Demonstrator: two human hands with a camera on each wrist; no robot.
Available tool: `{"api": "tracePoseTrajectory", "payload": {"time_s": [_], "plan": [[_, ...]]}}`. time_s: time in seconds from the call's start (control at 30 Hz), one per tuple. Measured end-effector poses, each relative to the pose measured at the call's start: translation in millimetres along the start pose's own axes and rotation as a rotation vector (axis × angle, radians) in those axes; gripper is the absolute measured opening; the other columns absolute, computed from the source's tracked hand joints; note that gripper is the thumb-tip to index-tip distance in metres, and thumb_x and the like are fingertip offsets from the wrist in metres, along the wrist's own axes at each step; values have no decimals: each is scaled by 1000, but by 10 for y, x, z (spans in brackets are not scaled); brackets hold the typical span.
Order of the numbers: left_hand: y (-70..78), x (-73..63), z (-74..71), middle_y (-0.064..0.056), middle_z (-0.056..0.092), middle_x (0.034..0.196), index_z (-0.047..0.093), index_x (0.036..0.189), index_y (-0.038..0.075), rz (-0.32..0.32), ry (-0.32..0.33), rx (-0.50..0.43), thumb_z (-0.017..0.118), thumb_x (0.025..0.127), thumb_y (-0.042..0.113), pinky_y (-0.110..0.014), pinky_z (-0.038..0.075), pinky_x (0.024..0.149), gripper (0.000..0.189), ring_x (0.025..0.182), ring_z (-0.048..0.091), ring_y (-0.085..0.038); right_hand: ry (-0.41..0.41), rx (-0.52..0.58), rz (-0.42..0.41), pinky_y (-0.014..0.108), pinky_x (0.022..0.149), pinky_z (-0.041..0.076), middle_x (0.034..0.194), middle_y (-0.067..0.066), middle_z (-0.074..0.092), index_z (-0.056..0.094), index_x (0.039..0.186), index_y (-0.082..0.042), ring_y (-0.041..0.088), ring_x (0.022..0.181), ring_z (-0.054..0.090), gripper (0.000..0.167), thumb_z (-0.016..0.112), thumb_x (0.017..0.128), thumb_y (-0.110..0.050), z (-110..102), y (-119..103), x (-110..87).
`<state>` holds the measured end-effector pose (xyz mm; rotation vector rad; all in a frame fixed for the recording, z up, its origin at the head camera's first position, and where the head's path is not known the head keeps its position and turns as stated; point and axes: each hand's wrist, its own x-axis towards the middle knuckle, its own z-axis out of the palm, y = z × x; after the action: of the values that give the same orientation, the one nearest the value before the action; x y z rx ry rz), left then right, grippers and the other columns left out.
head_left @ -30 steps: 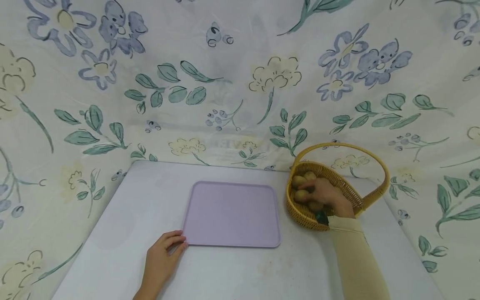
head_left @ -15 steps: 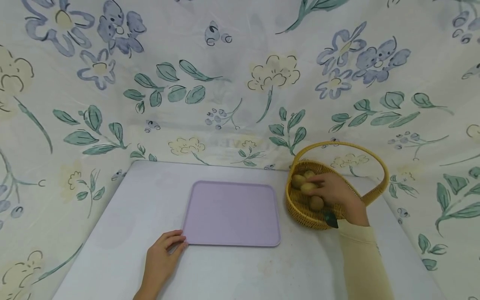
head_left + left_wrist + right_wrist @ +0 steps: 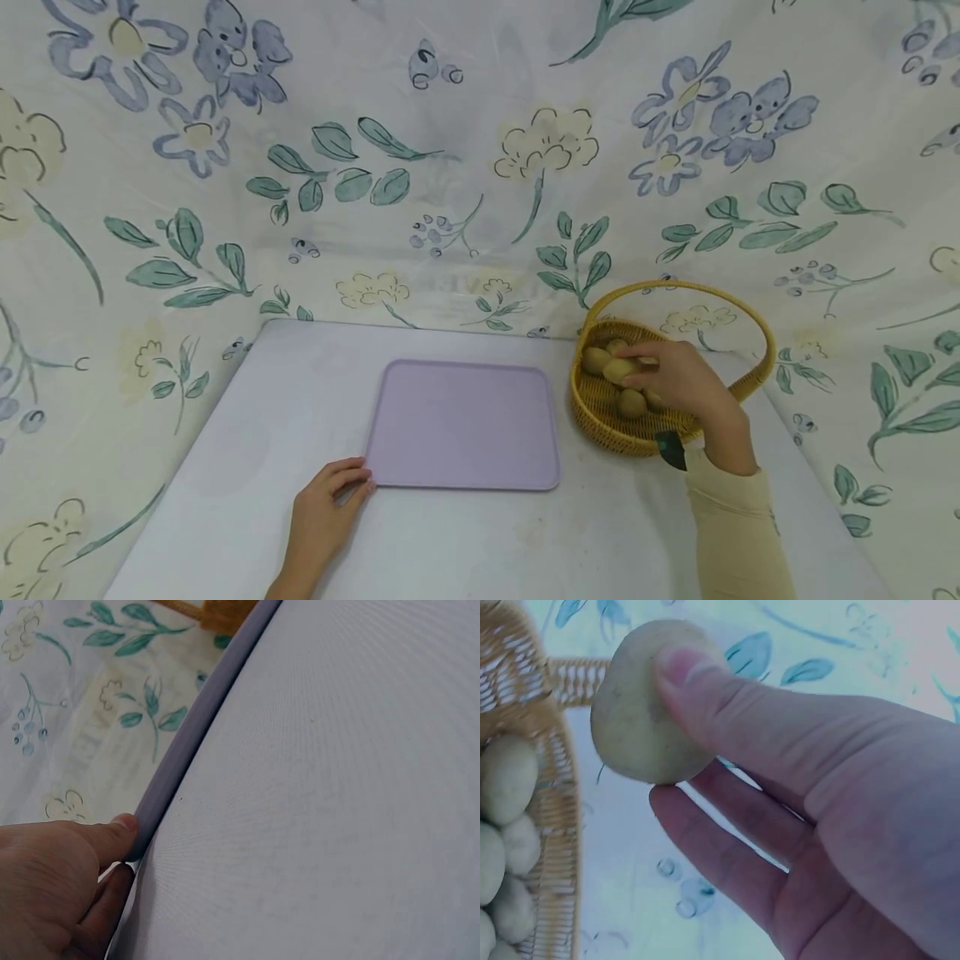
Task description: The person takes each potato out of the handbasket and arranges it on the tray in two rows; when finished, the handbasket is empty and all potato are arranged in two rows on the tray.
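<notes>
My right hand [image 3: 686,383] pinches a yellowish potato [image 3: 641,705] between thumb and fingers, over the wicker basket [image 3: 609,435] in the head view. Several more potatoes [image 3: 632,405] lie inside the basket; the hand covers part of them. At the left, a flat lilac tray [image 3: 465,425] with a low rim rests on the white table. My left hand [image 3: 324,508] holds its near left corner, fingers along the left side and thumb at the front edge. In the left wrist view the thumb [image 3: 124,823] touches the end of the tray's rim [image 3: 187,735].
The basket's tall arched handle [image 3: 767,350] rises over its right side. White table surface [image 3: 465,550] surrounds the tray and basket. A flowered cloth [image 3: 450,167] hangs behind the table and at both sides. A dark green piece [image 3: 670,450] shows at the right wrist.
My right hand has drawn up and back to the right within the basket, with a potato now in its fingertips. The left hand stays at the tray's corner.
</notes>
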<state>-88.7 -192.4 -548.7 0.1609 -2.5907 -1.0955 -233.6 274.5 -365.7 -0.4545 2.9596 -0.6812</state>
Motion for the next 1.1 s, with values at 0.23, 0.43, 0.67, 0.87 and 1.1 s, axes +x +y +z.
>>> {"api": "tracePoseTrajectory", "payload": {"time_s": [0.23,0.43,0.67,0.87,1.1], "plan": [[21,13,-13,-4,75,116,80,97,10,8,-8,6,85,82,9,-47,59,97,16,113,70,-33,31,56,-89,48,92,62,129,12,71,71,129,-17,29,108,70,39,78,92,-23,4,-251,3],[47,0,-4,-5,75,117,79,98,9,8,-15,-4,85,82,8,-51,58,98,18,113,70,-35,101,71,-156,42,87,64,125,7,73,74,126,-17,24,105,71,40,82,87,-15,89,-400,90],[34,13,0,-5,75,115,80,96,9,35,18,-7,87,80,6,-49,60,95,18,110,71,-33,101,146,-173,43,92,63,123,7,74,74,124,-15,24,111,69,40,84,85,-14,221,-555,192],[36,19,-11,-3,75,115,80,96,11,19,22,-9,86,81,8,-46,58,95,17,112,71,-31,62,158,-196,44,88,64,126,9,73,74,126,-15,25,108,71,41,83,86,-12,305,-732,293],[24,17,-1,-3,75,117,80,97,10,-20,-1,-8,86,82,10,-48,57,98,16,115,69,-32,15,228,-268,42,94,64,128,10,72,72,127,-9,28,116,70,43,82,85,-7,450,-822,393]]}}
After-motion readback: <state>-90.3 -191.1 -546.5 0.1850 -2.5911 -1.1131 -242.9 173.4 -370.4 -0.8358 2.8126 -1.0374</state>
